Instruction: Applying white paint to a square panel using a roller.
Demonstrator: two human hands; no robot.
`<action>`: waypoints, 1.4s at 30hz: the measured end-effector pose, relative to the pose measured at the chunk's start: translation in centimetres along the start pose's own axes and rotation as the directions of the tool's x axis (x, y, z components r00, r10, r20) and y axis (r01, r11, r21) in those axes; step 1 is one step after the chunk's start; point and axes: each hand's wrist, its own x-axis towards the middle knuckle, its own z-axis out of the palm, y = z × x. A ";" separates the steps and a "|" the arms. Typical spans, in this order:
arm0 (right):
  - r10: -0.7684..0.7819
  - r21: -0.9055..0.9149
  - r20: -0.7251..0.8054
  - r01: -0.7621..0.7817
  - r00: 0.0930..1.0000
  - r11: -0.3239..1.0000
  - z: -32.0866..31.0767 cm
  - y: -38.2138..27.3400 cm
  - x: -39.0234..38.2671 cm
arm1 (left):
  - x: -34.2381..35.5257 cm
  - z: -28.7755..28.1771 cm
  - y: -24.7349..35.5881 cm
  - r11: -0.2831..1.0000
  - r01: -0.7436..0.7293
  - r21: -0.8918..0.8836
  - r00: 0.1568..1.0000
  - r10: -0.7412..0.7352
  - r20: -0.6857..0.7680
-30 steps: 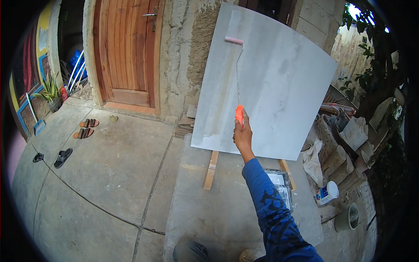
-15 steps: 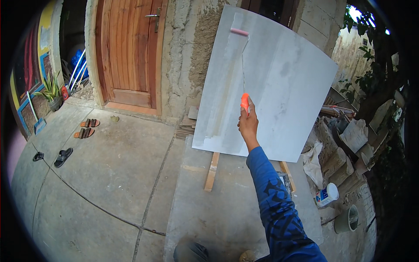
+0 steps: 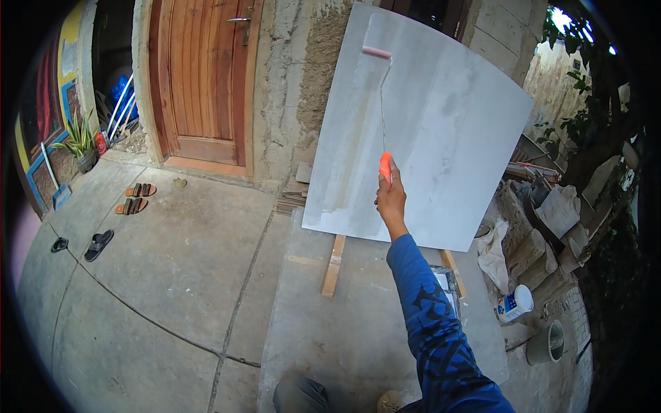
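My right hand (image 3: 392, 206), at the end of a blue sleeve, is closed around the orange handle of a paint roller (image 3: 383, 117). The roller's pinkish sleeve rests against the upper left part of a large flat board (image 3: 441, 138). White and grey streaks cover the board, and a duller beige-grey strip runs down its left side. It leans back against the wall, its lower edge on wooden battens (image 3: 334, 265). Partly hidden behind my forearm, a paint tray (image 3: 451, 286) lies on the ground with white in it. My left hand is out of view.
A white bucket (image 3: 515, 303) and a grey-green pail (image 3: 546, 343) stand at the right, beside piled sacks (image 3: 527, 258). Farther left are a wooden door (image 3: 203, 82), sandals (image 3: 131, 206), a dark slipper (image 3: 99, 246), a potted plant (image 3: 84, 153) and a blue dustpan (image 3: 62, 197).
The roller stays high on the board's left side, almost in the same place. My view has shifted slightly, and more of the paint tray shows beside my forearm.
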 end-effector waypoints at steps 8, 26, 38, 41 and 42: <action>0.030 -0.068 0.056 -0.026 0.998 0.997 1.1 10.2 -12.2 | 0.8 1.2 -0.8 0.997 -0.063 0.034 0.994 0.065 -0.088; -0.073 0.005 -0.055 0.074 0.996 0.997 -3.0 -11.6 6.7 | 2.5 4.5 -1.9 0.944 0.005 0.330 0.959 0.088 -0.268; -0.141 -0.050 -0.094 0.136 0.986 0.989 -2.3 -9.6 10.6 | 1.3 2.2 -1.0 0.978 -0.036 0.207 0.997 0.051 -0.065; -0.145 -0.067 -0.088 0.139 0.986 0.988 -2.3 -8.9 10.0 | 1.3 2.3 -1.1 0.996 -0.026 0.082 0.992 0.036 -0.124; -0.135 -0.079 -0.078 0.129 0.988 0.989 -2.2 -8.3 9.2 | 1.3 2.3 -1.0 1.000 -0.011 0.029 0.992 0.014 -0.127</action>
